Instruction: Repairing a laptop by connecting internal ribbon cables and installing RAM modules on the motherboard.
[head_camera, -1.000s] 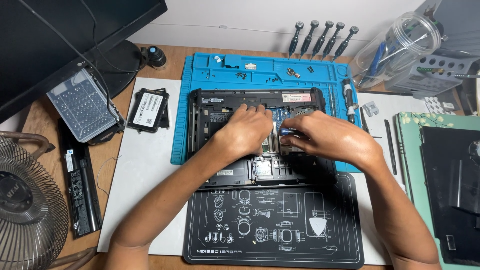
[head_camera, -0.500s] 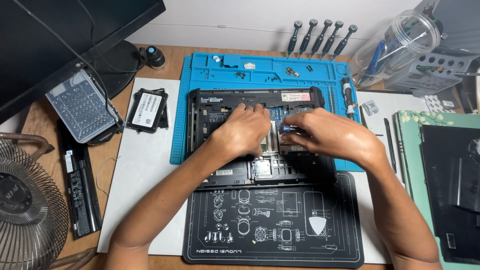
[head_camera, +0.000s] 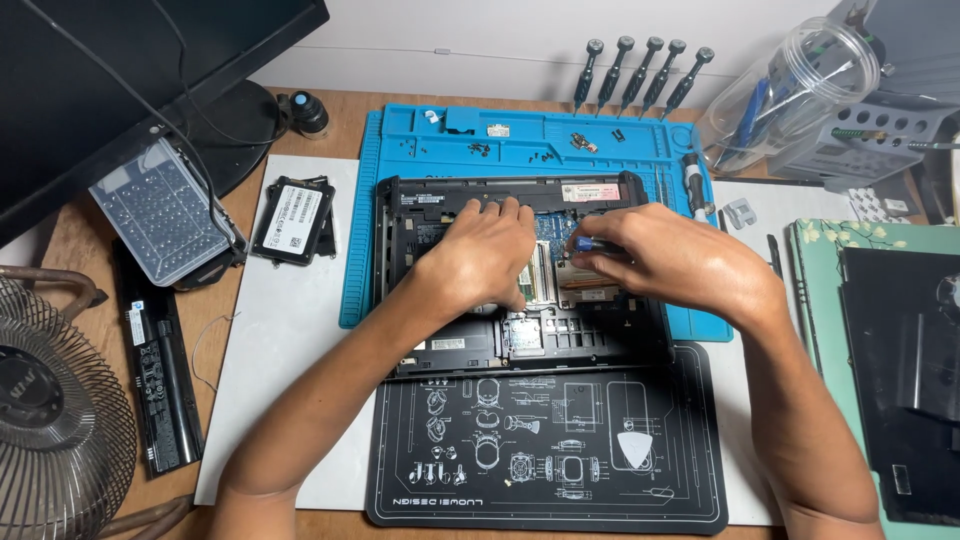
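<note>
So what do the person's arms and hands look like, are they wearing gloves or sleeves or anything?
No gloves. Both the left hand and the right hand are bare, and both forearms are bare right down to the bottom edge of the picture, so no sleeves show. There is no watch, bracelet or ring that I can see. The fingernails look short and plain.

Little differs across the second. The left hand (head_camera: 480, 255) now lies slightly nearer the worktop's front edge on the opened laptop base (head_camera: 440, 345), its fingers (head_camera: 510, 215) a touch more spread. The right hand (head_camera: 680, 265) shifts barely, its fingertips pinching the small blue-handled screwdriver (head_camera: 590, 243) a shade lower, though that may be only the camera's own movement.
</note>
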